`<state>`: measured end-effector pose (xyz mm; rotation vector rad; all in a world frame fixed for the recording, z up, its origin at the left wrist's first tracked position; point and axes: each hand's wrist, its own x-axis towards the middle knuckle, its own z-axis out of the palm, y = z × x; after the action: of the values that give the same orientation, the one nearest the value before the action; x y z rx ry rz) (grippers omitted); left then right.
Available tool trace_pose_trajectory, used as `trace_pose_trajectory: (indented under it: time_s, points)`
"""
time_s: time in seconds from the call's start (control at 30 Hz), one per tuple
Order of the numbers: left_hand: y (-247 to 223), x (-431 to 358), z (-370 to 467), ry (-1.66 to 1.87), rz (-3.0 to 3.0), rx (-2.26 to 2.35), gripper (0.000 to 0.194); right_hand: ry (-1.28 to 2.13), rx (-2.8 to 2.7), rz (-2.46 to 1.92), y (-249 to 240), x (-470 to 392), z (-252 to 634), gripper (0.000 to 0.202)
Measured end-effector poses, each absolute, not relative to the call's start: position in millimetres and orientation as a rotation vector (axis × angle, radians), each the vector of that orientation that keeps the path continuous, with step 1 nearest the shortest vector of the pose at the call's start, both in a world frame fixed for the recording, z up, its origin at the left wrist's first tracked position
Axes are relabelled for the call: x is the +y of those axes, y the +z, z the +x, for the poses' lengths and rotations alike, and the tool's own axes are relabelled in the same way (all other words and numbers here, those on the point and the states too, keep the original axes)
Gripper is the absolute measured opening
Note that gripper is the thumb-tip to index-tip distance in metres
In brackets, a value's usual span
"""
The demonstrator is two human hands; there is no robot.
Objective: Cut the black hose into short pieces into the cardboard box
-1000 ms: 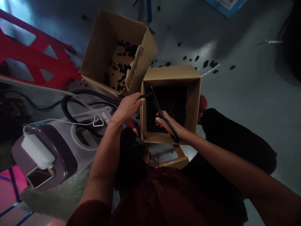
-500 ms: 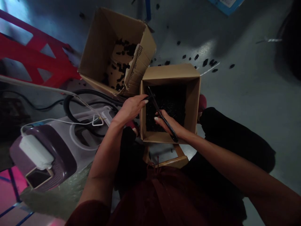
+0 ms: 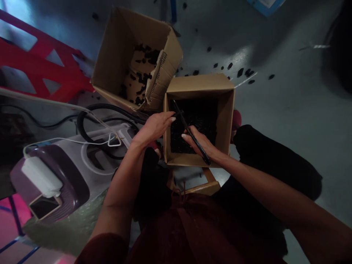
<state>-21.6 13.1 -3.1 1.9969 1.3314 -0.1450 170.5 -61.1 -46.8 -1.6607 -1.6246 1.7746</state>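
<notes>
Right hand [image 3: 202,145]: my fingers closed around a thin black rod [image 3: 189,134], over the small cardboard box [image 3: 199,86].
Rod axis: slants up-left toward my left hand [image 3: 154,126].
Left hand: fingertips pinching the rod's far end, it seems.
Hidden: box contents too dark to identify.

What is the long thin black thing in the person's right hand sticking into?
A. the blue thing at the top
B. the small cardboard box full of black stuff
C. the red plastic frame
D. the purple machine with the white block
B. The right hand holds the long thin black tool slanting over the near small cardboard box, whose inside is dark with black bits, and the left hand touches the tool's far end at the box's rim.
</notes>
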Motion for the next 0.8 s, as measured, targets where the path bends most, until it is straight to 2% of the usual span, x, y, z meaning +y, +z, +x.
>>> trace_pose_trajectory:
  time_s: [0.43, 0.8]
  points:
    - [-12, 12, -26, -0.106, 1.996, 1.331, 0.041, 1.747, -1.595, -1.723, -40, -59, 170, 0.026]
    - [-19, 16, -37, -0.285, 2.243, 1.214, 0.038, 1.717, -1.618, -1.699, -43, -62, 169, 0.020]
